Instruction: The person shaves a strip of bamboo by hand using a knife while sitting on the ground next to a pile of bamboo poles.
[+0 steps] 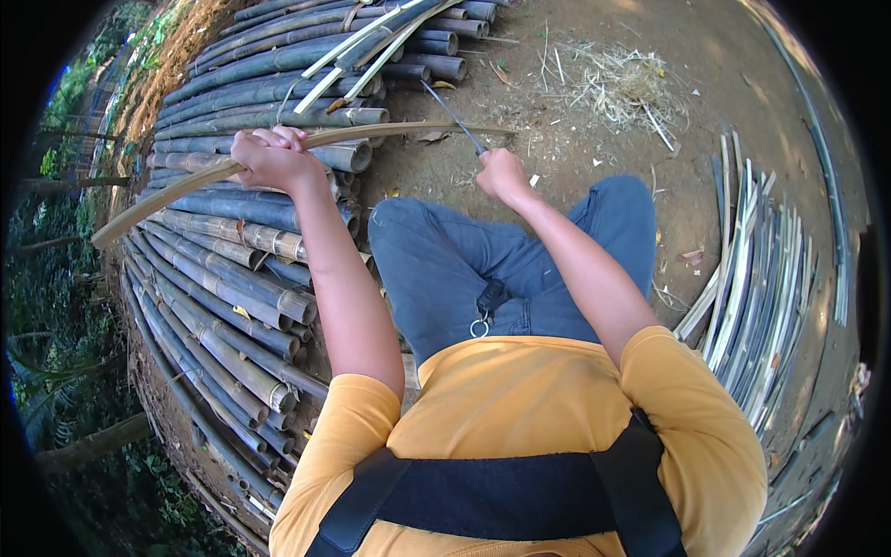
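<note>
Black harness webbing point(501, 497) is lying across the wearer's yellow shirt point(520, 390). Beyond it, the left hand point(272, 160) is clasping a bamboo strip point(357, 133) partly over stacked poles point(223, 288), likely bracing it; the right hand point(504, 174) is gripping a knife point(452, 114) by its handle, apparently leaving the blade free where it's crossing the strip.

Left: stacked round grey-green bamboo poles point(251, 290), cut ends facing inward; split dark-and-pale bamboo lengths point(375, 44) lie across the far ones. Brown earth point(761, 121) ahead: straw-coloured heap of fine curly shavings point(628, 84). Right: long narrow pale-and-dark strips point(750, 306) (loosely piled).
</note>
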The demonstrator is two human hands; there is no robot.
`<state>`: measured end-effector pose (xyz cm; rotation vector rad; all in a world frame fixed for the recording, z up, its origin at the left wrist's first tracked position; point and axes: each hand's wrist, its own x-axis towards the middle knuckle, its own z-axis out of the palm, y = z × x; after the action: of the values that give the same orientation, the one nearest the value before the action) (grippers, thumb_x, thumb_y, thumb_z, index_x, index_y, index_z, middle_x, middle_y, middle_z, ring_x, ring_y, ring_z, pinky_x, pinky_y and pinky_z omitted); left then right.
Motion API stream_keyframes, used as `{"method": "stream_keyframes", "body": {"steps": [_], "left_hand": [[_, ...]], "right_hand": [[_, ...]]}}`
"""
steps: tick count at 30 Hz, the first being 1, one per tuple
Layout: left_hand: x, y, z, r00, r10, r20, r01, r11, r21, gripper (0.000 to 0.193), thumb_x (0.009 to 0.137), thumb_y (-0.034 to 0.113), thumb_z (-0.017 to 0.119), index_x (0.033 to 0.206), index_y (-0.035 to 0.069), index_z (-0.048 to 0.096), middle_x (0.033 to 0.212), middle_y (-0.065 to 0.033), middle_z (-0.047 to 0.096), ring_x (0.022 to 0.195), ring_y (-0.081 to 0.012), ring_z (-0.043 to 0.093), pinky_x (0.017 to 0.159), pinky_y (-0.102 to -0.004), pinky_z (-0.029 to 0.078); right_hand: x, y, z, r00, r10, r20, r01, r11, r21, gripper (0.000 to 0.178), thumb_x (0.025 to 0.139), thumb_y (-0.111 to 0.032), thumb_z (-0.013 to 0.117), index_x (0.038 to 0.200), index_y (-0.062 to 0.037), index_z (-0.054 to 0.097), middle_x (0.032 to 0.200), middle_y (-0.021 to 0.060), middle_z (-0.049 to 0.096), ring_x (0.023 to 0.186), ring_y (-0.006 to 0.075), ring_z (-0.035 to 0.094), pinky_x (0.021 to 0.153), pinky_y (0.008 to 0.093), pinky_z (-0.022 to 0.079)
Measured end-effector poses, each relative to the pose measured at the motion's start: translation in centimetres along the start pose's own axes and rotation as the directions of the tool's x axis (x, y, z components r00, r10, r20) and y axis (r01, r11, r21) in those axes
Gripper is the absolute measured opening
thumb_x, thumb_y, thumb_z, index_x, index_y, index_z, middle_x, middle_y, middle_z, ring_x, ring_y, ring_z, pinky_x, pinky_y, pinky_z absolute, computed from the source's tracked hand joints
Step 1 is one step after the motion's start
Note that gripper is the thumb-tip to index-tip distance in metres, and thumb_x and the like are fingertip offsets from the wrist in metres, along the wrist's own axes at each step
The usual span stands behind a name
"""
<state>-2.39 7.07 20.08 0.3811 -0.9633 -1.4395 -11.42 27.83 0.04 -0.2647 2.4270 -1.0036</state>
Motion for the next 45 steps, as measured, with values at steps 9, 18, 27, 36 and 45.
{"method": "stream_keyframes", "body": {"steps": [9, 18, 27, 36, 45], "left_hand": [[0.1, 0.0, -0.4, 0.989, -0.051, 0.141, 0.056, 0.998, -0.026, 0.035, 0.089, 0.025, 0.044, 0.058, 0.013, 0.032, 0.045, -0.0026, 0.034, 0.034, -0.0147, 0.032, 0.037, -0.0329, 0.035], [-0.4, 0.0, 0.4, 0.980, -0.089, 0.180, 0.088, 0.996, 0.016, 0.031, 0.086, 0.026, 0.041, 0.059, 0.015, 0.030, 0.044, -0.0013, 0.031, 0.034, -0.0151, 0.026, 0.039, -0.0324, 0.033], [2.1, -0.3, -1.3, 0.991, -0.112, 0.075, 0.109, 0.993, 0.051, 0.031, 0.087, 0.030, 0.039, 0.061, 0.016, 0.029, 0.045, 0.0002, 0.031, 0.035, -0.0138, 0.027, 0.039, -0.0310, 0.031], [2.6, -0.6, -4.8, 0.990, -0.138, 0.015, 0.137, 0.990, 0.040, 0.029, 0.084, 0.030, 0.038, 0.060, 0.016, 0.031, 0.046, 0.0012, 0.032, 0.035, -0.0126, 0.027, 0.041, -0.0291, 0.033], [3.3, -0.9, -6.0, 0.990, -0.110, -0.083, 0.116, 0.991, 0.064, 0.030, 0.086, 0.031, 0.039, 0.061, 0.016, 0.030, 0.047, 0.0016, 0.029, 0.037, -0.0124, 0.026, 0.042, -0.0292, 0.033]], "right_hand": [[-5.0, -3.8, -1.1, 0.989, -0.137, 0.060, 0.136, 0.990, 0.025, 0.025, 0.096, -0.021, 0.055, 0.101, 0.0010, 0.066, 0.101, 0.0267, 0.068, 0.099, 0.0427, 0.066, 0.084, 0.0501, 0.051], [2.2, 5.1, 0.2, 0.997, 0.062, -0.053, -0.059, 0.996, 0.066, 0.027, 0.095, -0.021, 0.054, 0.098, 0.0026, 0.067, 0.098, 0.0278, 0.068, 0.096, 0.0428, 0.066, 0.083, 0.0501, 0.050], [-6.1, -0.7, -1.5, 0.978, -0.194, 0.078, 0.184, 0.975, 0.128, 0.018, 0.089, -0.015, 0.058, 0.094, 0.0019, 0.064, 0.090, 0.0280, 0.067, 0.089, 0.0459, 0.066, 0.078, 0.0520, 0.051], [-0.5, 5.2, 0.6, 0.994, 0.071, 0.083, -0.071, 0.997, 0.001, 0.029, 0.097, -0.025, 0.056, 0.111, -0.0035, 0.068, 0.108, 0.0239, 0.069, 0.103, 0.0407, 0.066, 0.087, 0.0493, 0.053], [-1.8, 1.1, -0.6, 0.994, -0.027, 0.104, 0.034, 0.997, -0.068, 0.026, 0.098, -0.026, 0.056, 0.106, -0.0050, 0.069, 0.106, 0.0199, 0.070, 0.103, 0.0384, 0.067, 0.086, 0.0505, 0.053]]}}
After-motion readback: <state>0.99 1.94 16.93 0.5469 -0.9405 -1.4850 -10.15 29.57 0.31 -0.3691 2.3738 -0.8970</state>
